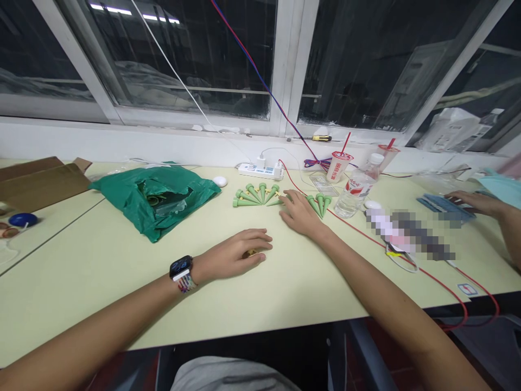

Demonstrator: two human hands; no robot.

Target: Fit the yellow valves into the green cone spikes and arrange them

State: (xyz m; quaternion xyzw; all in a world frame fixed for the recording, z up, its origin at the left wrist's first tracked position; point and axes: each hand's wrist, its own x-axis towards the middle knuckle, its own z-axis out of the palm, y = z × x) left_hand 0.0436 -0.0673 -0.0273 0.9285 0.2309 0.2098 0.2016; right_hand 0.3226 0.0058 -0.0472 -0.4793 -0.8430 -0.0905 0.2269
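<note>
My left hand (233,254) rests on the table, fingers stretched out and apart from the thumb. A small yellowish thing (251,253) shows beneath its fingers; whether they touch it is unclear. My right hand (302,215) is spread over the table among green plant watering spikes. Its fingertips are at the tip of one spike (275,203) that runs under the hand. To its left, several green spikes (262,191) lie fanned out with points together, with small yellow parts at some heads. On its right, more green spikes (320,203) lie bunched.
A torn green plastic bag (154,198) lies left, near a cardboard box (40,182). A power strip (260,171) stands at the back. Right are a water bottle (356,187), a red-strawed cup (338,165), a red cable (366,234) and another person's hand (474,202) on blue cloth.
</note>
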